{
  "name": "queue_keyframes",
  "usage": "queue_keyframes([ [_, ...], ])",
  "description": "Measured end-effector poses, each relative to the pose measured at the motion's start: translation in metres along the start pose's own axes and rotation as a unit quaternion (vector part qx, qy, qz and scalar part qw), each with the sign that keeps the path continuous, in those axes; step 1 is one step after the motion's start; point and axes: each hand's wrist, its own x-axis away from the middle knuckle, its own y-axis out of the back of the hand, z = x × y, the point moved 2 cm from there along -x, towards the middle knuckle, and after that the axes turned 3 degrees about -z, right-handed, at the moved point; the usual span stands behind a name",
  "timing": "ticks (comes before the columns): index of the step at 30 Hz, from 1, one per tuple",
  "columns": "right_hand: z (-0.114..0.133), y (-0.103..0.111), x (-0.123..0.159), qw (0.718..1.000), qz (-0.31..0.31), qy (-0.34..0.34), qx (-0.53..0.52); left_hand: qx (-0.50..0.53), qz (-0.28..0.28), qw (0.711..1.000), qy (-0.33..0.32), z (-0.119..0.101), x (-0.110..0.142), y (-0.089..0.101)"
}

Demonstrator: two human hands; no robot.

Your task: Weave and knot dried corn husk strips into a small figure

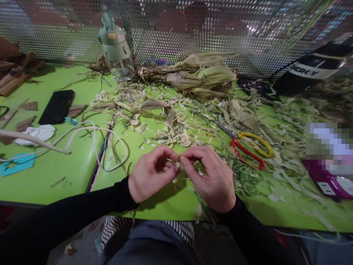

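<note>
Black cloth sleeves (91, 202) up close | pinching small pale leafy-looking bit (178, 165) with left hand (153, 171) and right hand (211, 176) | likely finger work; next, probably pinch gently

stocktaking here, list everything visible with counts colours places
table: one, green, beneath
held scrap: at least one, pale, centre
scissors: one, red and yellow, right
plant scraps: many, pale, green, widespread
husk bundle: one, tan, back
bottle: one, pale green, back
phone: one, black, left
cable: count unclear, white, left
wad: one, white, left
tag: one, blue, left
flat pieces: several, brown, left
lettered object: one, black, back right
blurred object: one, purple, right
mesh: one, silvery, back
left hand: one, black sleeve, centre
right hand: one, black sleeve, centre
</note>
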Motion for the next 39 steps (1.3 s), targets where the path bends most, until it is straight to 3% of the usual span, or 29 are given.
queue_keyframes([
  [2, -0.001, 0.002, 0.0, 1.0, -0.008, 0.007, -0.009, -0.053, 0.008, 0.997, -0.063, -0.002, 0.002, 0.0],
  [4, -0.004, 0.004, -0.001, 0.999, -0.002, 0.021, -0.034, -0.072, 0.012, 0.994, -0.081, -0.003, 0.003, 0.0],
  [11, -0.008, 0.011, -0.005, 0.99, 0.038, 0.083, -0.104, 0.044, 0.031, 0.998, 0.017, -0.008, -0.006, 0.005],
  [17, -0.015, 0.006, -0.001, 0.986, 0.025, -0.072, -0.151, 0.074, 0.022, 0.996, 0.039, -0.006, -0.009, 0.006],
  [21, -0.016, 0.0, -0.002, 0.971, 0.067, -0.119, -0.197, 0.065, 0.018, 0.997, 0.028, -0.005, -0.011, 0.006],
  [24, -0.017, -0.004, -0.005, 0.956, 0.052, -0.171, -0.235, 0.062, 0.009, 0.998, 0.029, -0.006, -0.014, 0.006],
  [26, -0.018, -0.006, -0.008, 0.939, 0.051, -0.22, -0.26, 0.064, -0.001, 0.997, 0.03, -0.006, -0.017, 0.007],
  [29, -0.02, -0.008, -0.012, 0.886, 0.096, -0.289, -0.35, 0.07, 0.003, 0.998, 0.002, -0.005, -0.023, 0.009],
  [31, -0.018, -0.006, -0.016, 0.867, 0.115, -0.298, -0.381, 0.093, 0.035, 0.995, -0.01, -0.003, -0.027, 0.009],
  [35, -0.013, 0.002, -0.019, 0.891, 0.147, -0.27, -0.333, 0.153, 0.051, 0.986, 0.033, 0.001, -0.03, 0.011],
  [39, -0.017, 0.003, -0.017, 0.873, 0.09, -0.328, -0.351, 0.207, 0.068, 0.97, 0.112, -0.002, -0.028, 0.01],
])
